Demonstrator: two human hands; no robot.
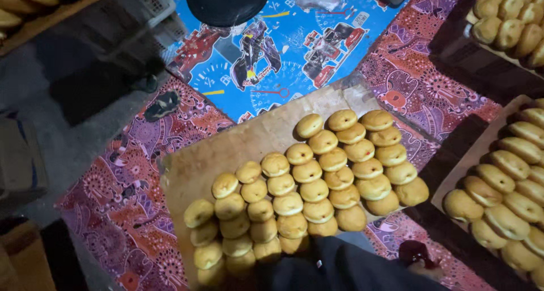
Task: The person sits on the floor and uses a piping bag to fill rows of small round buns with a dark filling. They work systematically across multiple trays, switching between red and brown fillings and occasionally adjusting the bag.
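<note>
- Head view: a wooden board (187,166) lies tilted across a patterned purple cloth (124,212); rows of round golden buns (309,172) overlap on its right and lower part, the upper-left corner bare.
- A dark sleeve (345,268) enters at the bottom edge, just below the nearest buns; no hand shows, so whether the fingers are wide, narrow or holding anything I cannot tell.
- Judgement: the buns look soft and closely packed; lifting one cleanly would call for a light pinch from above, starting at an outer row.
- More trays of buns (504,195) sit to the right, well apart; a blue printed sheet (272,59) and a black round disc (226,2) lie beyond the board.
</note>
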